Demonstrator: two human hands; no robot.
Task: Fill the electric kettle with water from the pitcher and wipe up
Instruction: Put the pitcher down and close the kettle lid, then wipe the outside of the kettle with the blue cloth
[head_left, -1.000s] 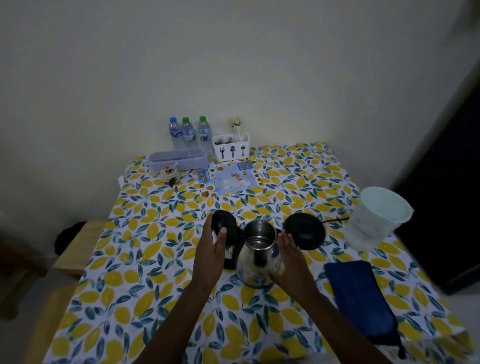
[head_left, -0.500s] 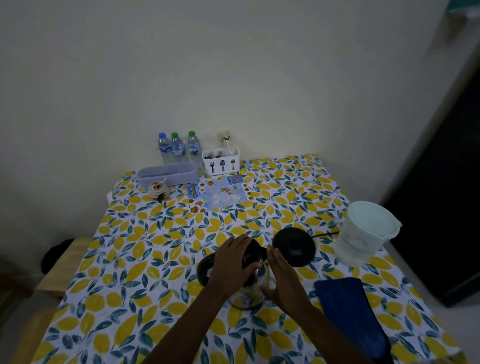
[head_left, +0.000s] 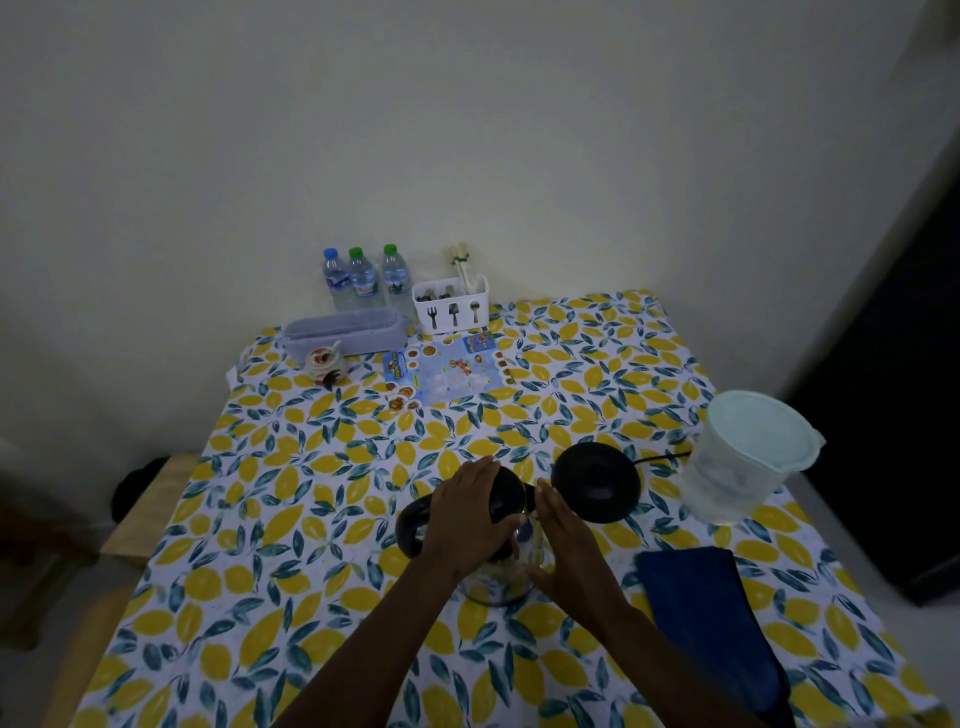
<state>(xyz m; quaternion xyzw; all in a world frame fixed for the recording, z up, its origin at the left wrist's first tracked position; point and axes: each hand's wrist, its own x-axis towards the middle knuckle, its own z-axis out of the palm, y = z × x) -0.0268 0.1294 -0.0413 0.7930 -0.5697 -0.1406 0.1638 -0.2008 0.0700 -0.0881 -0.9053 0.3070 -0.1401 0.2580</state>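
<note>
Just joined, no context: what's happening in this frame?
A person has both hands on the electric kettle, off its base: left hand pressed on the black lid, right hand against the steel side. The pitcher, still lidded, stands untouched to the right, and the blue cloth lies flat beside the kettle. No pouring or wiping is under way.
</note>
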